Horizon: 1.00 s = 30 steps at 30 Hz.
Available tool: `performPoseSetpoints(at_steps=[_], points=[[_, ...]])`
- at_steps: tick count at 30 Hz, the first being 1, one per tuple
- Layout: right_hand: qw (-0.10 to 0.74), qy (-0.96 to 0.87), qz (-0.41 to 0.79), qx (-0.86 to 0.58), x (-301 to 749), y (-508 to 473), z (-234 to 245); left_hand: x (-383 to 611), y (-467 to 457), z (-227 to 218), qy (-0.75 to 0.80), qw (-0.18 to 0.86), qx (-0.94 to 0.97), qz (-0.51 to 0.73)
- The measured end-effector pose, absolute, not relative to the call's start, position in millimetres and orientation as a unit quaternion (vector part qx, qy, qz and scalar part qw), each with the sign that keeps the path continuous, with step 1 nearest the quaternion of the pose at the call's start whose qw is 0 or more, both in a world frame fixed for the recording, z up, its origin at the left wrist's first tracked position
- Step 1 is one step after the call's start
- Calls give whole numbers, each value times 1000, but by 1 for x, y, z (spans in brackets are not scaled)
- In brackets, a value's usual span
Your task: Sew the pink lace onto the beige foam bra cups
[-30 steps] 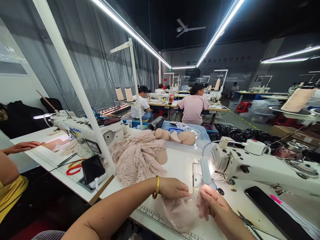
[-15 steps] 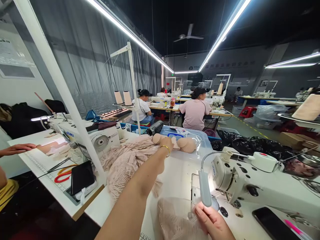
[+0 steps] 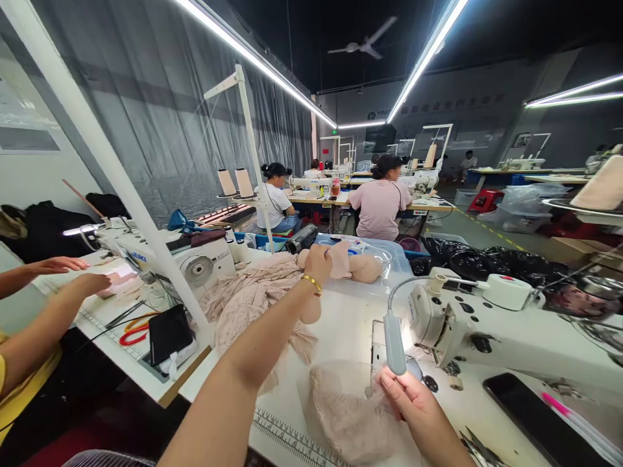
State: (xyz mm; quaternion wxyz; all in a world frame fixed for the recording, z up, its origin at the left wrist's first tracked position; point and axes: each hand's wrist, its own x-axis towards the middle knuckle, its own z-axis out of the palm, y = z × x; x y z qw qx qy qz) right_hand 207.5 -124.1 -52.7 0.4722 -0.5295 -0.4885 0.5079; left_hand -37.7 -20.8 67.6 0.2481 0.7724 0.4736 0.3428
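Observation:
My left hand (image 3: 318, 261), a gold bangle at its wrist, reaches over the table's far side with its fingers closed on a beige moulded bra cup piece (image 3: 341, 259). A rounded beige part hangs below that wrist. More beige cups (image 3: 365, 268) lie beside it on a clear plastic lid (image 3: 399, 256). To the left is a heap of beige lace fabric (image 3: 263, 295). My right hand (image 3: 411, 399) pinches the edge of a sheer beige lace piece (image 3: 345, 408) close to the needle area of the white sewing machine (image 3: 448, 324), under a grey lamp (image 3: 394, 344).
Small snips (image 3: 477, 447) and a black phone (image 3: 530, 415) lie by my right forearm. At the left, a co-worker's hands (image 3: 90, 282) work at another sewing machine (image 3: 195, 263). A white thread-stand post (image 3: 111, 175) rises between the tables. Black plastic bags (image 3: 477, 266) lie behind my machine.
My left hand has lifted a beige cup piece and drawn it slightly left. My right hand keeps its pinch by the machine. More of the co-worker's arms shows at the left.

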Motion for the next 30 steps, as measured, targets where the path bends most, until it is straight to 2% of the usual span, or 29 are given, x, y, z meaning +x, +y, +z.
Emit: performPoseSetpoints(at_steps=[5,9,14,17,21,24,28,30], points=[[472,-473,525,-527,213,-126,-53,-32,-5,75,456,286,807,244],[479,-468,552,-497,217,-127,-55,-32,-37,57,426,297,835,180],[465,-523,525,-483,215,-137,-54,-18,-77,23,409,266,858,159],[451,-569,488,-484,208,-144,-48,-8,-79,19,374,246,878,169],[456,-639,393,-479,198,-156,-28,-3,-69,34,239,330,905,120],[484,-671,269,-493,193,-156,-16,-7,-54,39,279,367,887,2],[525,-666,98,-521,189,-138,-20,-21,-18,18,314,251,909,109],[522,-671,39,-525,186,-127,-31,-30,-3,0,307,159,923,170]])
